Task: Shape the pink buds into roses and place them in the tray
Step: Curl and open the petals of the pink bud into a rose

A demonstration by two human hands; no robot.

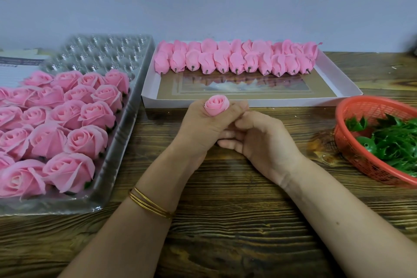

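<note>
Bud (217, 104) of soft pink, petals spiralled tight, sits gripped in my left hand (198, 126) above the grainy wooden surface (225, 221); my right hand (264, 142) curls beneath, possibly pinching its base.

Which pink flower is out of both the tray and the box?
The small rose held in the left hand; the rest sit in the clear tray or lie in the white box.

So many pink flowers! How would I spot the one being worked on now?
On the wooden table, look in front of the white box of buds, right of the clear tray of open roses. There the left hand, gold bangles at its wrist, holds one small rose, the only flower in no tray.
</note>
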